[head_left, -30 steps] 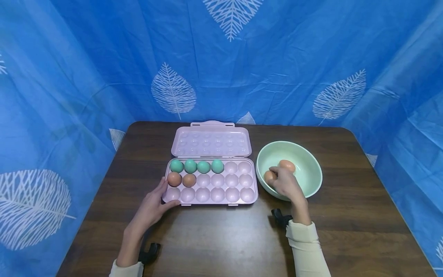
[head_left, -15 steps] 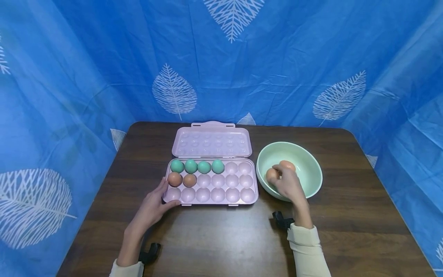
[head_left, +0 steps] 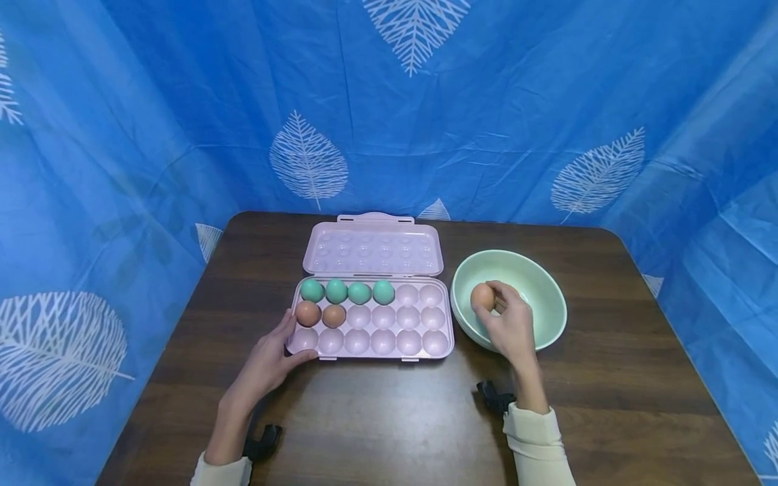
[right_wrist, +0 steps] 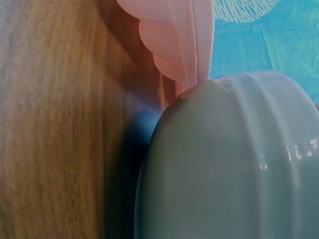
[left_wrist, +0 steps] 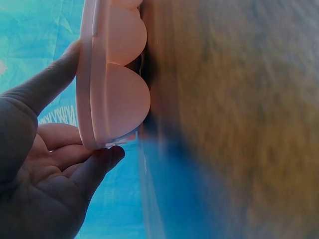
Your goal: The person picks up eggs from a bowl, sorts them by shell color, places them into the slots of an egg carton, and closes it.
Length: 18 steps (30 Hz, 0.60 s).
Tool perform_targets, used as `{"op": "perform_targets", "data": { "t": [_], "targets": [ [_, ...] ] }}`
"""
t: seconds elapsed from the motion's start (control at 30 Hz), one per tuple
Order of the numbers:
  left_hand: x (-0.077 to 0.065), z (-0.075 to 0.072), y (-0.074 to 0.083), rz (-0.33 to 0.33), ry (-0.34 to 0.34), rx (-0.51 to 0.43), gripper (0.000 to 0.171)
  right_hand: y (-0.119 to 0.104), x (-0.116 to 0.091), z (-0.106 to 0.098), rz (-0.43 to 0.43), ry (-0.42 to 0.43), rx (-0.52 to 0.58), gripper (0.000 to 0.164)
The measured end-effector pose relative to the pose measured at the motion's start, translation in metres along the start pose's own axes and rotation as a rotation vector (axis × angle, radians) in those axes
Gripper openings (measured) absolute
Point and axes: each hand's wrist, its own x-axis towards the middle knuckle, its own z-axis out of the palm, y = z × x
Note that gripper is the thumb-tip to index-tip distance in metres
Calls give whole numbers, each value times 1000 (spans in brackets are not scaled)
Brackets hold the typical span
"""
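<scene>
Between thumb and fingers my right hand [head_left: 513, 331] pinches a brown egg [head_left: 483, 297], over the left part of a pale green bowl [head_left: 549, 304]. The other egg in the bowl is largely hidden behind that hand. My left hand [head_left: 263, 370] holds the near left corner of a pink egg box [head_left: 383, 343], thumb on the front edge and fingers along the left end. In the left wrist view, the fingers [left_wrist: 94, 172] reach round the end of the box. Several green eggs [head_left: 336, 291] fill the left of its back row; two brown eggs [head_left: 307, 313] begin the middle row.
The box's lid [head_left: 373, 248] lies folded back behind it. The bowl stands close against the box's right end, also in the right wrist view, where the bowl wall [right_wrist: 209, 159] covers much. A blue leaf-patterned curtain [head_left: 474, 148] surrounds the wooden table [head_left: 377, 418].
My right hand has lifted the brown egg up from the bowl's bottom, drawing slightly back and turning. My left hand has stayed at the box corner.
</scene>
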Motion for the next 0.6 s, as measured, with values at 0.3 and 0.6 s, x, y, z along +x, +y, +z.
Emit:
{"op": "perform_targets", "data": {
  "t": [0.3,0.6],
  "targets": [
    [-1,0,0,5,6,1,93,-18,-5,2,-60,140,191,42],
    [0,1,-1,8,4,2,93,-71,-20,21,-139,67,286,42]
  ]
}}
